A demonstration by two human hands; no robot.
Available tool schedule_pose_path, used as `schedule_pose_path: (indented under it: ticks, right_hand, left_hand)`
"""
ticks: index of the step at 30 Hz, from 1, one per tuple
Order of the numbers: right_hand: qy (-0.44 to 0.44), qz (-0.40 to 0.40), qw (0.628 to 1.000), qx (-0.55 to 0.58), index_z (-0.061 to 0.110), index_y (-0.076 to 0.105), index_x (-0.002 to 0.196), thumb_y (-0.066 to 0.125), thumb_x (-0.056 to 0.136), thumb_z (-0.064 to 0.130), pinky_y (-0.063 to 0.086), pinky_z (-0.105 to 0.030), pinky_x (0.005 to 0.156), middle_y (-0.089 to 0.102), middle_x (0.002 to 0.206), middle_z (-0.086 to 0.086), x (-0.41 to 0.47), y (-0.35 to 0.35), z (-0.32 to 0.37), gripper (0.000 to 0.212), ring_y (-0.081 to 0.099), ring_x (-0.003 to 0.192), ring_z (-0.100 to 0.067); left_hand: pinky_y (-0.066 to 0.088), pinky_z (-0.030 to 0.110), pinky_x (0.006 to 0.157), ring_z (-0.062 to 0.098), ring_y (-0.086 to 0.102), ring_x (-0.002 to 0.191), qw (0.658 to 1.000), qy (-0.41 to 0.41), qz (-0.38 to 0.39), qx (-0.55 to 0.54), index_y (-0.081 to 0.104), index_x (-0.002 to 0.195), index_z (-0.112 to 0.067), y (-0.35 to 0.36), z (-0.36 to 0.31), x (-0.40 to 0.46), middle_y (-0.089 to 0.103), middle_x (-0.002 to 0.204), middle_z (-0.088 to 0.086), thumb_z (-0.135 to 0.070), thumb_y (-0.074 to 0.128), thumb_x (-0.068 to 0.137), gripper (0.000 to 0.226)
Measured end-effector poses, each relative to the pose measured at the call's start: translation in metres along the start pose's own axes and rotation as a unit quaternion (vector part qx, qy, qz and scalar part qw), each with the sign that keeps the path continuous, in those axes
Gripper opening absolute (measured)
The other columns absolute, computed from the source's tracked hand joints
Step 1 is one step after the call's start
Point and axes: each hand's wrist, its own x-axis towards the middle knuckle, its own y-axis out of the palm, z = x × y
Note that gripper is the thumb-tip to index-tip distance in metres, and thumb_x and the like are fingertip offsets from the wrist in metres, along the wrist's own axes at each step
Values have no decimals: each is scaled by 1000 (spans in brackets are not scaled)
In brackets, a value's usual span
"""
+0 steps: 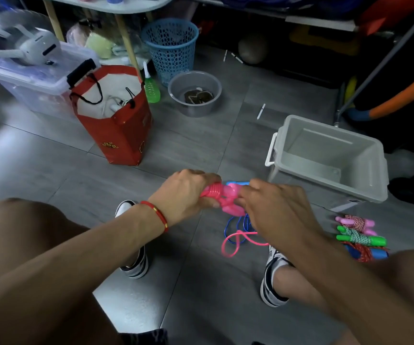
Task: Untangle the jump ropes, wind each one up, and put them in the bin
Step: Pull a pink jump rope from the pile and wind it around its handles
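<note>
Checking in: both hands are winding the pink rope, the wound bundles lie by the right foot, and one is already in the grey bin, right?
Not quite: the head view shows the grey bin empty. The rest holds: both hands wind the pink rope, and the wound bundles lie on the floor.

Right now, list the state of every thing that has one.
pink jump rope: partly wound round its handles, tail loose on the floor
left hand: grips the wound pink coil
right hand: pinches the pink rope
blue jump rope: loose on the floor
three wound ropes: bundled, lying on the floor
grey bin: open, holds no rope
red bag: upright, open
</note>
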Motion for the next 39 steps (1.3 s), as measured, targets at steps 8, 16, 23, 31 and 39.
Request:
schedule_pose_path:
  ticks: [8, 16, 23, 31, 39]
  right_hand:
    - [57, -5, 986, 159, 33, 65, 89, 58, 87, 58, 45, -34, 66, 66, 82, 11, 4, -10, -26, 25, 61, 79, -12]
    - [34, 138, 780, 610, 19, 72, 76, 72, 81, 26, 47, -17, 66, 66, 74, 2, 18, -3, -54, 9, 56, 69, -3]
    - [88, 92, 733, 669, 29, 75, 98, 50, 106, 18, 27, -32, 54, 37, 65, -12, 21, 22, -38, 29, 25, 57, -35]
    - [104, 95, 839, 526, 20, 70, 100, 45, 107, 25, 37, -23, 58, 51, 62, 7, 15, 19, 13, 27, 48, 52, -2]
    - [273, 23, 750, 602, 2, 72, 90, 51, 97, 19, 26, -22, 44, 41, 41, 11, 31, 1, 25, 27, 34, 41, -7]
  left_hand:
    - [50, 35, 76, 13, 60, 81, 990, 108, 56, -69, 69, 103, -25, -6, -25, 1, 64, 88, -8, -51, 81, 76, 39]
    - [56, 37, 73, 19, 69, 77, 942, 39, 100, -318, 74, 106, -14, -35, -38, -2, 74, 90, 1, -23, 90, 73, 37]
    - [48, 25, 61, 17, 61, 71, 823, -94, -25, -559, 72, 103, -1, -42, -21, 3, 69, 84, 9, -20, 83, 71, 40]
    - [37, 18, 43, 6, 51, 48, 809, -315, -158, -470, 73, 98, 1, -34, -11, 15, 64, 65, 0, -22, 86, 76, 34]
    - [53, 31, 69, 9, 64, 72, 933, -200, -237, -183, 71, 95, -23, -23, -22, 20, 70, 82, -9, -41, 87, 73, 33]
